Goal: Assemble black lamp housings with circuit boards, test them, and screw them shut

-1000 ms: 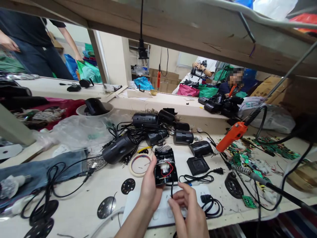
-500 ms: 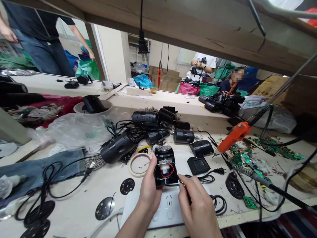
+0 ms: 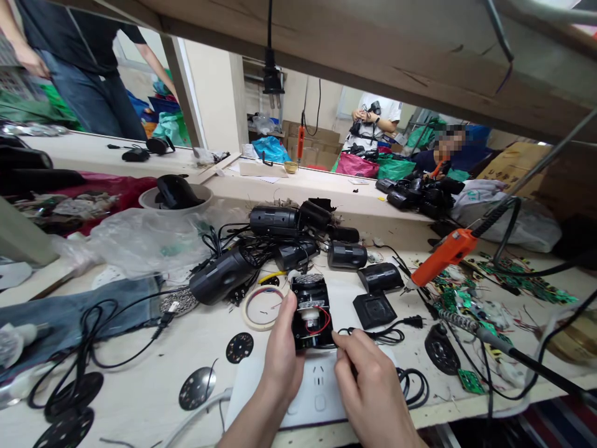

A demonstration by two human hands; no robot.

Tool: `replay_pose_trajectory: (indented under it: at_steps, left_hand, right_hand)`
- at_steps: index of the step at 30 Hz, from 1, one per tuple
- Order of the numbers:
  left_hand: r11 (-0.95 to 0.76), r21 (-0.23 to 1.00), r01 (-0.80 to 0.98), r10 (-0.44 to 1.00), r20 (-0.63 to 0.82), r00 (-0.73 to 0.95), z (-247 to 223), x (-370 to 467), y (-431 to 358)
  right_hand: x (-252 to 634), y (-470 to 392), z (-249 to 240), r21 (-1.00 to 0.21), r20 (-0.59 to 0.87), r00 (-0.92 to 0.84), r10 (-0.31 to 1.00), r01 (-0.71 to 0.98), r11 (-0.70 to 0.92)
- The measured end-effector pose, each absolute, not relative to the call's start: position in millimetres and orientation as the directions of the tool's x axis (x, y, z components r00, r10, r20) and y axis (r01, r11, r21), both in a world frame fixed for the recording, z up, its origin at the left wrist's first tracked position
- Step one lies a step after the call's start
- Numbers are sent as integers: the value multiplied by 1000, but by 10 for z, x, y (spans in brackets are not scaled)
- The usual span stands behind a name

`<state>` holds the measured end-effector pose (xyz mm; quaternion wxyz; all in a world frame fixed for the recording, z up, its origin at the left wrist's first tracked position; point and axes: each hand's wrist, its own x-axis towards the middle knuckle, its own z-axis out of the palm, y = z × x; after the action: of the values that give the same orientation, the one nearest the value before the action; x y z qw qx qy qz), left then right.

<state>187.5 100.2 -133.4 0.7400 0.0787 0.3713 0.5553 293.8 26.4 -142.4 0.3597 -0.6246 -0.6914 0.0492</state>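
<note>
My left hand (image 3: 282, 354) grips an opened black plastic housing (image 3: 311, 314) by its left side. Inside the housing are a white round part that looks like a small motor and a loop of red wire (image 3: 323, 322). At the lower right corner of the housing, my right hand (image 3: 368, 373) has its fingers curled, the index fingertip touching the edge. A black cable runs close to that fingertip; whatever lies inside the curled fingers is hidden. Beneath both hands lies a white power strip (image 3: 318, 403).
A roll of tape (image 3: 247, 314) lies left of the housing. Black cylindrical housings (image 3: 275, 221) and cables are piled behind it. An orange electric screwdriver (image 3: 443, 256) hangs at right, above green circuit boards (image 3: 471, 379) and a soldering iron (image 3: 508, 351). Other people are beyond the bench.
My right index fingertip has moved slightly left, onto the housing's lower right corner. The left hand keeps its hold on the housing. The view has shifted a little.
</note>
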Motion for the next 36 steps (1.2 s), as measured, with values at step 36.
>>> replay_pose_trajectory:
  at_steps: [36]
  left_hand:
    - [506,472,-722,805,-558,200,-1348,1875,1042]
  right_hand:
    - [3162,288,-1384,-557,352,-189,917,745,368]
